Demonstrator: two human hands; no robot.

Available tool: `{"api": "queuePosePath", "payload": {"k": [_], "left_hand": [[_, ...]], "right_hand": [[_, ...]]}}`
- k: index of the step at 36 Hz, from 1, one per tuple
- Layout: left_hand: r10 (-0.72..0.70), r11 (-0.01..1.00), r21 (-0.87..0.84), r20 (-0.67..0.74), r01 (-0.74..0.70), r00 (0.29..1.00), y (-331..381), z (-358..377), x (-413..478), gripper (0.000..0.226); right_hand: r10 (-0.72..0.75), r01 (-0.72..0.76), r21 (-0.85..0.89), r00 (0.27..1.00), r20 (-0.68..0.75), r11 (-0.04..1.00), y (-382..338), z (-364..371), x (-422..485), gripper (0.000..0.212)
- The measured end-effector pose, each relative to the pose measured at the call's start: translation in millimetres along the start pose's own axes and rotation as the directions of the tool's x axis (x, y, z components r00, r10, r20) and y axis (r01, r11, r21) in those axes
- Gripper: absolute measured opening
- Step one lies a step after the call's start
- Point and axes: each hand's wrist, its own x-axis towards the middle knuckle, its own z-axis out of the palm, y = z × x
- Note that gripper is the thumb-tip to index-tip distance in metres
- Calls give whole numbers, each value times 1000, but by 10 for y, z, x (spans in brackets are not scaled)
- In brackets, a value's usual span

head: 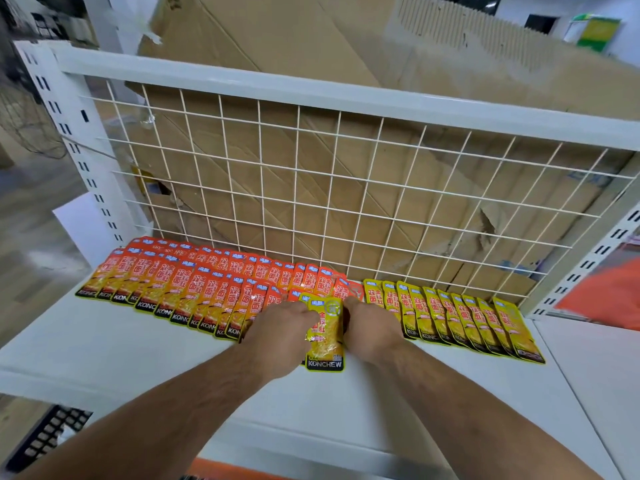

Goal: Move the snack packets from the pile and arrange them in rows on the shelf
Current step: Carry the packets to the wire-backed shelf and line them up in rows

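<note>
A yellow snack packet (325,336) lies on the white shelf (145,368) between my two hands. My left hand (282,325) holds its left edge and my right hand (370,327) its right edge, fingers curled at the packet's top. Left of it, two overlapping rows of orange packets (180,285) run to the shelf's left end. Right of it stands a row of yellow packets (460,317). Both fingertips are partly hidden behind the packet and the rows.
A white wire grid (311,174) backs the shelf, with brown cardboard (346,46) behind it. Slotted white uprights (69,133) frame both sides. A black crate (45,434) sits at the lower left. Something orange (606,296) lies at the right edge.
</note>
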Motion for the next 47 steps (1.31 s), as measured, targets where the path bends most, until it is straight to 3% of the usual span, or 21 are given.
{"api": "queuePosePath", "payload": {"k": [7,11,15,17,20,33,42,47], "left_hand": [[6,1000,9,7,-6,1000,35,-16,-8,38],[-30,999,30,21,29,999,101,-46,-16,47],[-59,994,99,64,53,996,187,-56,4,64],[-78,990,120,85,67,993,211,-48,11,66],[-97,988,128,81,86,992,240,-41,12,64],[-106,985,144,59,97,993,310,-10,-15,63],[-100,987,131,39,94,994,287,15,-59,66],[-264,960,86,-28,265,964,301,-47,-30,62]], "right_hand": [[-11,4,82,995,95,997,3,-72,75,39],[9,-44,297,993,116,954,20,-43,92,42],[51,-84,493,996,79,866,80,17,146,68],[62,-95,532,995,80,841,111,45,194,68],[66,-112,533,992,105,839,99,8,188,55],[12,-9,347,1000,-4,938,94,-17,71,59],[13,-1,341,999,-34,940,84,-6,46,55],[11,26,325,994,-111,945,41,-8,15,44]]}}
